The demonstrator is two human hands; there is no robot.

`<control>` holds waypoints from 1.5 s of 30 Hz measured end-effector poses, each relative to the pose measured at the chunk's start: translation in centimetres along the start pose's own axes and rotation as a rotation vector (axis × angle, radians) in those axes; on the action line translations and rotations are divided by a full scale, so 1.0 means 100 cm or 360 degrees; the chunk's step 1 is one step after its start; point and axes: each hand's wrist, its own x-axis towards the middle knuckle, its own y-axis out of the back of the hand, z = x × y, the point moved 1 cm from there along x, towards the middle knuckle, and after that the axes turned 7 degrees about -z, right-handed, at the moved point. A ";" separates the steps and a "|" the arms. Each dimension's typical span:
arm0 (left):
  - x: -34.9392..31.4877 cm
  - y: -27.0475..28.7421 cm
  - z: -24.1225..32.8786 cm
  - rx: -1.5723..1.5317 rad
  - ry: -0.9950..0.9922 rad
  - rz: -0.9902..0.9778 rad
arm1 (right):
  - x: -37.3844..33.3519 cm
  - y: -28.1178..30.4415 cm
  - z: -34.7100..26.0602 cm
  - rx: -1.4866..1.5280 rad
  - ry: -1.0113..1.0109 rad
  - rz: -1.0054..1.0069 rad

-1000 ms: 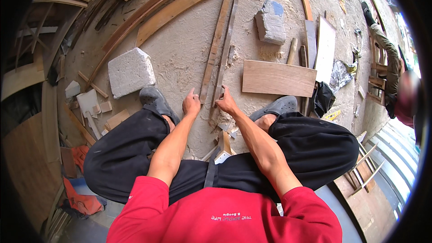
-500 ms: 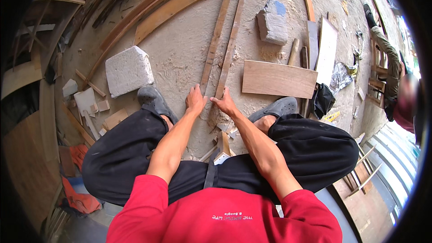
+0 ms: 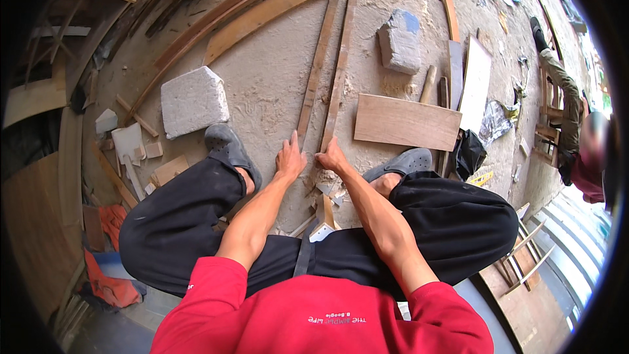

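Observation:
Two long, narrow wooden strips stretch away from me over the dusty floor, side by side with a slim gap between them. My left hand is closed around the near end of the left wooden strip. The near end of the right wooden strip is in my right hand, fingers wrapped over it. Both hands are close together between my feet, and the gripped ends are partly hidden by the fingers. Small wood offcuts lie just below the hands.
A white block stands by my left foot; another block with a blue patch sits ahead. Right of the strips lie a flat board, a handsaw and a black bag. Long planks curve across the far left. Another person sits far right.
The whole view has shifted slightly, so the floor and its objects appear a little lower. Both hands keep their hold on the strips, which stay side by side.

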 end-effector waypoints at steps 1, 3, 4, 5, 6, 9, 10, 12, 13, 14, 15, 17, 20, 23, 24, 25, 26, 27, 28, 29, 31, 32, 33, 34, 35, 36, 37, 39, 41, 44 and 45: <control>0.003 0.002 0.003 -0.0007 0.0016 -0.0012 | -0.002 0.000 0.001 -0.0023 -0.0043 0.0008; 0.011 0.016 0.019 -0.0019 0.0033 -0.0053 | 0.001 -0.001 0.014 -0.0139 0.0099 0.0089; 0.013 0.019 0.020 -0.0005 0.0060 -0.0096 | 0.000 0.000 0.012 -0.0208 0.0181 0.0112; 0.015 0.023 0.020 0.0008 0.0087 -0.0139 | 0.000 0.001 0.011 -0.0179 0.0165 0.0122; 0.018 0.022 0.019 0.0019 0.0116 -0.0180 | 0.001 0.003 0.009 -0.0151 0.0150 0.0132; 0.020 0.017 0.012 -0.0012 0.0040 -0.0122 | 0.002 0.009 0.002 -0.0088 0.0358 0.0211; 0.020 0.018 0.013 -0.0020 0.0048 -0.0114 | 0.006 0.011 0.002 -0.0063 0.0471 0.0262; 0.019 0.019 0.013 -0.0035 0.0064 -0.0097 | 0.012 0.002 -0.001 0.0003 0.0549 0.0343; 0.018 0.019 0.013 -0.0046 0.0076 -0.0086 | 0.013 -0.003 -0.003 0.0034 0.0581 0.0392; 0.017 0.019 0.013 -0.0055 0.0086 -0.0076 | 0.012 -0.010 -0.004 -0.0012 0.0543 0.0395; 0.016 0.019 0.013 -0.0064 0.0097 -0.0066 | 0.012 -0.016 -0.005 0.0006 0.0591 0.0392; 0.015 0.021 0.009 -0.0061 0.0064 -0.0035 | 0.018 -0.026 -0.006 0.0049 0.0699 0.0406; 0.015 0.024 -0.001 -0.0037 0.0076 0.0017 | 0.013 -0.036 -0.008 0.0028 0.0535 0.0367; 0.014 0.025 -0.012 0.0001 0.0108 0.0049 | -0.002 -0.037 -0.021 0.0028 0.0278 0.0415; 0.015 0.024 -0.014 0.0012 0.0116 0.0058 | -0.007 -0.033 -0.028 -0.0004 0.0194 0.0468; 0.014 0.025 -0.009 -0.0003 0.0119 0.0031 | -0.010 -0.028 -0.027 -0.0104 0.0131 0.0498; 0.013 0.025 -0.001 -0.0018 0.0121 0.0003 | -0.014 -0.020 -0.024 -0.0205 0.0067 0.0527; 0.012 0.023 0.006 -0.0033 0.0125 -0.0026 | -0.018 -0.011 -0.020 -0.0306 0.0001 0.0555; 0.011 0.017 0.011 -0.0072 0.0094 -0.0012 | -0.021 0.001 -0.015 -0.0408 0.0034 0.0549; 0.012 0.009 0.014 -0.0113 0.0062 0.0000 | -0.024 0.012 -0.012 -0.0380 0.0022 0.0519; 0.014 0.003 0.017 -0.0160 0.0021 -0.0004 | -0.029 0.030 -0.007 -0.0322 -0.0004 0.0465; 0.016 0.004 0.017 -0.0166 0.0010 -0.0019 | -0.027 0.029 0.002 -0.0353 0.0045 0.0525; 0.016 0.004 0.018 -0.0172 0.0001 -0.0032 | -0.027 0.027 0.007 -0.0345 0.0056 0.0464; 0.017 0.005 0.018 -0.0178 -0.0008 -0.0033 | -0.027 0.024 0.009 -0.0329 0.0082 0.0402; 0.018 0.005 0.018 -0.0184 -0.0016 -0.0034 | -0.026 0.020 0.009 -0.0313 0.0108 0.0339; 0.019 0.006 0.018 -0.0190 -0.0024 -0.0035 | -0.024 0.013 0.008 -0.0304 0.0116 0.0351; 0.019 0.005 0.016 -0.0191 -0.0016 -0.0033 | -0.024 0.006 0.003 -0.0291 0.0092 0.0384; 0.019 0.004 0.013 -0.0191 -0.0003 -0.0030 | -0.022 -0.003 -0.005 -0.0264 0.0041 0.0450; 0.022 0.003 0.012 -0.0193 -0.0011 -0.0066 | -0.017 -0.009 -0.005 -0.0302 0.0070 0.0418; 0.023 0.004 0.016 -0.0181 -0.0001 -0.0102 | -0.016 -0.010 -0.011 -0.0324 0.0070 0.0399; 0.023 0.004 0.018 -0.0174 0.0006 -0.0111 | -0.017 -0.009 -0.014 -0.0298 0.0052 0.0415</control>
